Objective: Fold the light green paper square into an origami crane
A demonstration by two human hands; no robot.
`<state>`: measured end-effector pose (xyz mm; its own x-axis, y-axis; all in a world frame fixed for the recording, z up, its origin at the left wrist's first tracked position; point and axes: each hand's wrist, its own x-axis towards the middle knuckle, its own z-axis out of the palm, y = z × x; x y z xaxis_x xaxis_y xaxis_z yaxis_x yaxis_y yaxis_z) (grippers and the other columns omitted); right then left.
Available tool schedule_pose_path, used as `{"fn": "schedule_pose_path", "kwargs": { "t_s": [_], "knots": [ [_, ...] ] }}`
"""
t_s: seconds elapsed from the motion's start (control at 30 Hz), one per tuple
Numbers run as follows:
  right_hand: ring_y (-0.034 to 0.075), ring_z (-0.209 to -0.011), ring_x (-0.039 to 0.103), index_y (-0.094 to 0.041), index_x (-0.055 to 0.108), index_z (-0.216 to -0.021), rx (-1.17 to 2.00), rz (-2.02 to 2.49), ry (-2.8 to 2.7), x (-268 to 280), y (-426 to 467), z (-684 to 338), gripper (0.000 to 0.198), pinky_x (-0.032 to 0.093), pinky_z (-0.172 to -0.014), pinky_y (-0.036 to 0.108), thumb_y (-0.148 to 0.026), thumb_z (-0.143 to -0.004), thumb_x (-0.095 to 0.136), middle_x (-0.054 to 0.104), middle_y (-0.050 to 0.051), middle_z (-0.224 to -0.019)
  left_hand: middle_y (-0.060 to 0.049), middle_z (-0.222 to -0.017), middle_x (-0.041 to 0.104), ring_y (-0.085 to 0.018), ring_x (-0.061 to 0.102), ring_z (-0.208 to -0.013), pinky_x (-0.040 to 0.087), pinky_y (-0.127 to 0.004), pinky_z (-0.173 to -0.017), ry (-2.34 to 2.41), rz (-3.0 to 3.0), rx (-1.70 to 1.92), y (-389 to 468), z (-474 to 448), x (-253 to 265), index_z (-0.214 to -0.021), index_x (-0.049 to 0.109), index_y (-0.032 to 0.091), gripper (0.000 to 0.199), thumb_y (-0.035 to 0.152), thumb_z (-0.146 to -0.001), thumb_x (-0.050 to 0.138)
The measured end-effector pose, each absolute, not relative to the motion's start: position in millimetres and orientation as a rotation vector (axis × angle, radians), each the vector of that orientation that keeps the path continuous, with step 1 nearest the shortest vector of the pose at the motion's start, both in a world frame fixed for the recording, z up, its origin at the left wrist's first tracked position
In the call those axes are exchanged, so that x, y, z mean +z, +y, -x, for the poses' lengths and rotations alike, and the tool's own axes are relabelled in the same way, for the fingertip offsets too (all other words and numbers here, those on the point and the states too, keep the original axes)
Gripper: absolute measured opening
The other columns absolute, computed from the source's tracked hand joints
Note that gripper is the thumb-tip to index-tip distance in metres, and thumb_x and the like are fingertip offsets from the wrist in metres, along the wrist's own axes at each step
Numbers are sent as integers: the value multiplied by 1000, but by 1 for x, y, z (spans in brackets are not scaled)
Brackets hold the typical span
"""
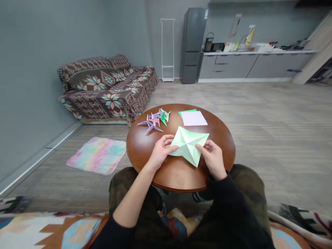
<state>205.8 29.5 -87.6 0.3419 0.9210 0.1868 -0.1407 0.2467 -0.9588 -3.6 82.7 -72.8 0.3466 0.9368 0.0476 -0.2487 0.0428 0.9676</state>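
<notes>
A pale green sheet of origami paper [187,142], creased from its centre into a four-pointed star shape, is held just over the round wooden table [176,176]. My left hand [163,149] pinches its left corner, thumb on top and fingers beneath. On the opposite side, my right hand [212,156] grips the right edge between thumb and fingers. Behind the left hand lies a cluster of folded paper cranes [153,121] in purple, pink and green. Flat square sheets [194,118], lilac on top of green, rest at the back right of the table.
A sofa with a patterned cover [111,88] stands at the back left, a pastel fluffy rug [97,155] on the floor before it. Farther back are a white rack [168,50], a grey fridge [193,45] and a kitchen counter [249,65].
</notes>
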Motion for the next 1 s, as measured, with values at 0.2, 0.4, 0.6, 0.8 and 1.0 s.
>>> {"fn": "schedule_pose_path", "kwargs": {
  "t_s": [0.2,0.4,0.6,0.8,1.0],
  "knots": [
    [12,-55,53,-21,51,-68,938,1064,-1044,-87,26,-200,37,41,-54,24,-41,-77,82,62,-3,-61,-8,-106,75,-22,71,-94,52,-33,-88,714,-1165,917,80,5,-69,-104,67,15,47,26,-64,89],
    [15,-62,58,-20,56,-75,987,1038,-1141,-81,21,-194,31,46,-59,26,-42,-83,76,64,-1,-68,-12,-117,73,-27,70,-100,54,-36,-87,754,-1186,961,80,4,-70,-122,62,15,67,26,-62,91],
    [15,-70,63,-22,52,-79,965,1043,-1246,-73,11,-191,31,51,-65,26,-37,-81,79,63,-1,-75,-14,-116,73,-29,71,-99,57,-39,-85,890,-1252,1095,85,2,-76,-120,60,13,67,32,-63,89],
    [18,-73,70,-22,54,-84,833,1102,-1332,-73,8,-187,26,57,-66,29,-37,-84,75,69,2,-82,-13,-113,73,-30,70,-104,55,-41,-91,1072,-1507,1267,88,0,-82,-114,61,14,54,28,-67,84],
    [24,-94,75,-22,64,-99,780,1101,-1459,-78,11,-184,19,64,-79,36,-37,-88,71,63,12,-136,-13,-116,73,-29,70,-105,55,-39,-90,972,-1565,1188,83,0,-82,-119,60,17,42,32,-81,72]
  ]
}}
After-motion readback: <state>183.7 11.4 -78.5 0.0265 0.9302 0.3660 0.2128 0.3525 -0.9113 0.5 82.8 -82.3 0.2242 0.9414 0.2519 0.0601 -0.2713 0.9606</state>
